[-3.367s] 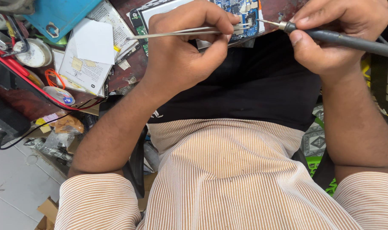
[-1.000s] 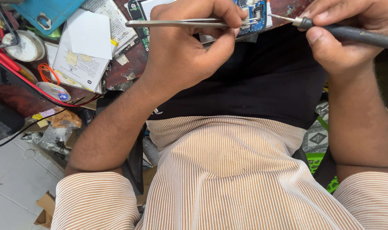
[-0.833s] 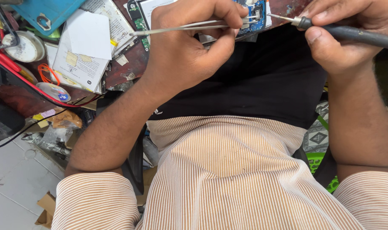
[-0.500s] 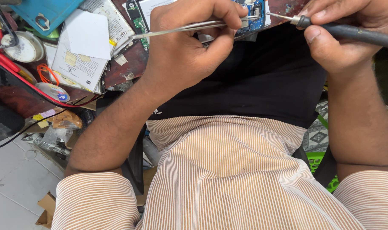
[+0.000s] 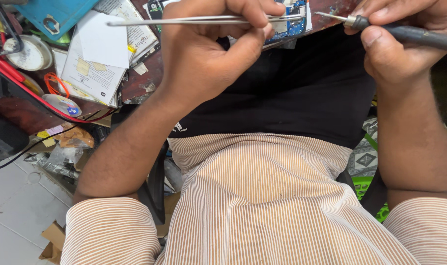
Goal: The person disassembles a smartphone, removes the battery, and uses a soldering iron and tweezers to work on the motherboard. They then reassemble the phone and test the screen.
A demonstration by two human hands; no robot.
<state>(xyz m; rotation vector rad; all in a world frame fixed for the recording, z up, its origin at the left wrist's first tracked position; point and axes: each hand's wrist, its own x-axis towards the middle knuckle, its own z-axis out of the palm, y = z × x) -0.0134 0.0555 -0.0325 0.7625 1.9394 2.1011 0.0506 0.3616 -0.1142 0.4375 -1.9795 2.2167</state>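
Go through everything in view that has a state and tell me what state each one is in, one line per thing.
Left hand: closed around the tweezers.
Tweezers: held level, tips at the circuit board.
Circuit board: blue, mostly hidden behind the left hand.
Right hand: gripping the soldering iron.
Soldering iron: tip pointing toward the circuit board, apart from it.
Papers: stacked loosely on the bench.
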